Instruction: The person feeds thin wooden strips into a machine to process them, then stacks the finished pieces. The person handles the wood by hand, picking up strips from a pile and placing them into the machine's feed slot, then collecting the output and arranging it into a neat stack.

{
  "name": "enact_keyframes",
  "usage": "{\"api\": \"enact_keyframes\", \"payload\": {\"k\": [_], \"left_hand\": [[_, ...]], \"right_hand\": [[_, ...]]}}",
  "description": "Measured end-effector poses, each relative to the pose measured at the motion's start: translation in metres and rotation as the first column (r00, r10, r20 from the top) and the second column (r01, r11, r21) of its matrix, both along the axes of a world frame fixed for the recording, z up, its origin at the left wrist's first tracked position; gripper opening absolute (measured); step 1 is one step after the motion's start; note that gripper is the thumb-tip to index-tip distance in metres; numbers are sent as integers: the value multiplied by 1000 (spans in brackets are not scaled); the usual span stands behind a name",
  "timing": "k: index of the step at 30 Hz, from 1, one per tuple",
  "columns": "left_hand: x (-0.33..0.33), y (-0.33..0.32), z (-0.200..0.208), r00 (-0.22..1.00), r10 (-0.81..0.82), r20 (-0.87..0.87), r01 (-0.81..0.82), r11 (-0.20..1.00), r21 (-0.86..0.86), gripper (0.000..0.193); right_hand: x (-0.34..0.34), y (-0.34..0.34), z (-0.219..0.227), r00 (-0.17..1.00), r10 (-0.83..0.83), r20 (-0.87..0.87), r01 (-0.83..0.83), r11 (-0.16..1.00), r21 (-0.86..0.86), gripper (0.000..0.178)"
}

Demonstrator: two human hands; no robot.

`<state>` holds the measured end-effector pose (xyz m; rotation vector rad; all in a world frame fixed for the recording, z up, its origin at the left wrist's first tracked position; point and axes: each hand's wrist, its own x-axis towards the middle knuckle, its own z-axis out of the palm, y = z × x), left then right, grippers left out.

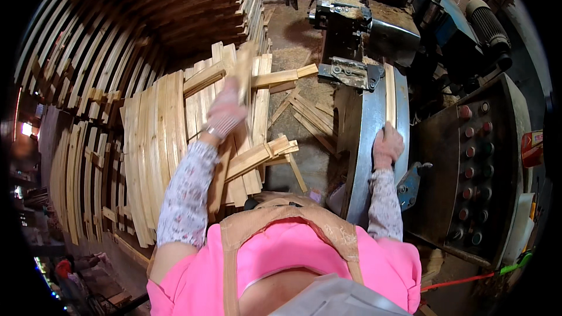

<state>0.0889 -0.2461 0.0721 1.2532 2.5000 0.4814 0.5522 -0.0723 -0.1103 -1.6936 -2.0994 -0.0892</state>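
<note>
My left hand (227,108), in a pinkish work glove, is closed round a pale wooden strip (244,63) above a pile of boards. Motion smears both the hand and this strip. On the right, a narrow wooden strip (390,93) lies lengthwise on the machine's metal table (366,134). My gloved right hand (387,147) has its fingers closed at the near end of that strip. The strip's far end runs toward the machine head (351,73). Patterned sleeves cover both my forearms.
Boards (155,134) lie stacked on the left, with loose pieces (257,158) across them. Tall racks of strips (76,41) rise behind. Offcuts (313,118) litter the floor between pile and machine. A control panel (477,169) with several buttons stands on the right.
</note>
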Motion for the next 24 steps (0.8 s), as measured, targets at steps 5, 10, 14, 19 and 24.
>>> {"api": "enact_keyframes", "payload": {"k": [5,10,14,19,24], "left_hand": [[75,141,51,908,-115,403,58,987,152,89],[142,186,11,723,-176,668,-235,846,478,83],[189,185,-82,842,-350,410,37,796,605,87],[159,142,-51,715,-520,468,312,835,452,83],[112,120,-58,733,-537,419,283,800,530,78]], "right_hand": [[-59,29,27,749,-98,-655,-220,896,-386,49],[-104,-123,150,489,100,-867,-670,680,-299,70],[-52,-183,119,755,-40,-654,-321,848,-422,83],[39,-275,66,956,-289,-57,242,881,-406,74],[39,-186,33,973,-228,-21,226,972,-56,64]]}}
